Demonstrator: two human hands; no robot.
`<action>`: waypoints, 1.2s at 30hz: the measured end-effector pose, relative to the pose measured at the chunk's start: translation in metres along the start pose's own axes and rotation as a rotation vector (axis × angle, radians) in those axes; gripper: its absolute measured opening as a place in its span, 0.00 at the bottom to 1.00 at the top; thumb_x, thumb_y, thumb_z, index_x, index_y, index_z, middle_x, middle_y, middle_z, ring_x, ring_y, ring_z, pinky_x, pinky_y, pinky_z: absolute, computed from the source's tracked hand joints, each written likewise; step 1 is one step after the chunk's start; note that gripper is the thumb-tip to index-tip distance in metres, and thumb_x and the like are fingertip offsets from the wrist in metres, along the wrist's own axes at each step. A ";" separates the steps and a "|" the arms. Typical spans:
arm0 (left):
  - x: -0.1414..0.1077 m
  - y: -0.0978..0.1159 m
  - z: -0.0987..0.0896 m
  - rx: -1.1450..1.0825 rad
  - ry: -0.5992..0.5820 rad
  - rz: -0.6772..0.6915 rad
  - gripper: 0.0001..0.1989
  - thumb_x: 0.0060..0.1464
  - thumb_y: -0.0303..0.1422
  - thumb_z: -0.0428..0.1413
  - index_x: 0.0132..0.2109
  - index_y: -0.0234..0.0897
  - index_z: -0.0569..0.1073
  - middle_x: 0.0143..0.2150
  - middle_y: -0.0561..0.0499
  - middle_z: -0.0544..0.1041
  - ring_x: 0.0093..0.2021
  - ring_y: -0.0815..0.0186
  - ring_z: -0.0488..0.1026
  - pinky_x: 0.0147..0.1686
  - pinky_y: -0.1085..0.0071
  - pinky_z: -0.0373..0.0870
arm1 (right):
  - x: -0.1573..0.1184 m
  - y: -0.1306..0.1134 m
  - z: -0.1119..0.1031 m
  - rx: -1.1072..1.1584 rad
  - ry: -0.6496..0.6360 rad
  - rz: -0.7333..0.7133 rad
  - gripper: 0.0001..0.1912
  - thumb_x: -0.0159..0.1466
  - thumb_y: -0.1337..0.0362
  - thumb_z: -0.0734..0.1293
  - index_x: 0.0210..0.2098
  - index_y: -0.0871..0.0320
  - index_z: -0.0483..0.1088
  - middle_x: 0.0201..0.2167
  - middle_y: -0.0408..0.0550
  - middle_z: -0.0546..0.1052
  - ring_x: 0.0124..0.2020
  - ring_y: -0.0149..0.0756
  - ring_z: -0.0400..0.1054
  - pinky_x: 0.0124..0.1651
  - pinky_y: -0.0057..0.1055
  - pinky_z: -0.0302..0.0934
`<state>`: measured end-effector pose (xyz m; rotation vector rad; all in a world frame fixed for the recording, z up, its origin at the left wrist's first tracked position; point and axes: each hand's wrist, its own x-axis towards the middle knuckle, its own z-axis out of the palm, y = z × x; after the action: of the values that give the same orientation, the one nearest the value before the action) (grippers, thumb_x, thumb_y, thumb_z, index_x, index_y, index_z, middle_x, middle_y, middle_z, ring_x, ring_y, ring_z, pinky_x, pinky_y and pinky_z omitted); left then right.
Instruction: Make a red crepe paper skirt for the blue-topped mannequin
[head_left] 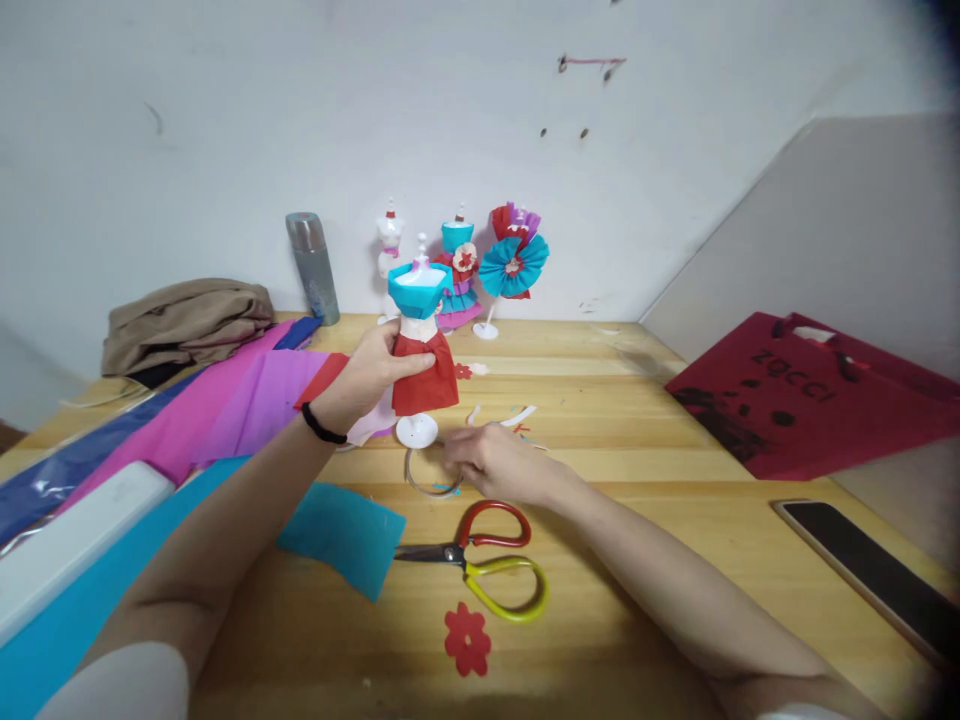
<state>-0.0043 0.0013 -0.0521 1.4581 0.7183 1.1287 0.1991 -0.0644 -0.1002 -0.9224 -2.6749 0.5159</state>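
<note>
My left hand (371,372) is closed around the waist of a small white dress-form mannequin (418,325), its thumb across the front. The mannequin wears a blue paper collar-like top (420,292) and a red paper skirt (426,376), above a round white base (417,431). Just right of that base, my right hand (499,460) pinches the right edge of a thin ring that looks like a roll of clear tape (433,492). Its fingertips are partly hidden. Nearer me lie scissors (457,555) with red and yellow handles, a blue paper piece (345,535) and a red paper flower (468,640).
Several dressed mannequins (514,262) stand by the wall, with a grey flask (313,270) to their left. Coloured paper (247,400), a brown cloth (187,320) and a white bar (90,540) fill the left. A red bag (810,400) and a phone (870,570) lie right.
</note>
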 end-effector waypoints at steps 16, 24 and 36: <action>-0.001 -0.021 0.016 0.267 0.198 0.183 0.17 0.49 0.34 0.64 0.46 0.37 0.73 0.47 0.44 0.80 0.48 0.54 0.77 0.50 0.57 0.73 | 0.051 -0.017 -0.011 0.351 0.916 0.175 0.22 0.66 0.60 0.66 0.59 0.53 0.69 0.50 0.55 0.73 0.45 0.40 0.70 0.44 0.38 0.69; -0.013 -0.008 0.031 0.481 0.043 0.292 0.27 0.52 0.24 0.56 0.60 0.40 0.69 0.57 0.43 0.76 0.56 0.55 0.74 0.56 0.59 0.71 | 0.063 -0.004 -0.009 0.416 0.988 0.291 0.24 0.58 0.58 0.69 0.53 0.57 0.72 0.48 0.55 0.74 0.43 0.41 0.71 0.43 0.38 0.69; -0.008 -0.007 0.016 0.458 0.131 0.261 0.27 0.55 0.33 0.59 0.62 0.37 0.71 0.61 0.41 0.75 0.59 0.54 0.73 0.61 0.56 0.67 | 0.056 0.025 -0.035 0.807 0.809 0.135 0.21 0.53 0.60 0.69 0.47 0.55 0.70 0.49 0.51 0.80 0.51 0.45 0.73 0.55 0.44 0.67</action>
<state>0.0088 -0.0107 -0.0600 1.9178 0.9411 1.3252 0.1821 -0.0019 -0.0720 -0.8039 -1.4871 0.9088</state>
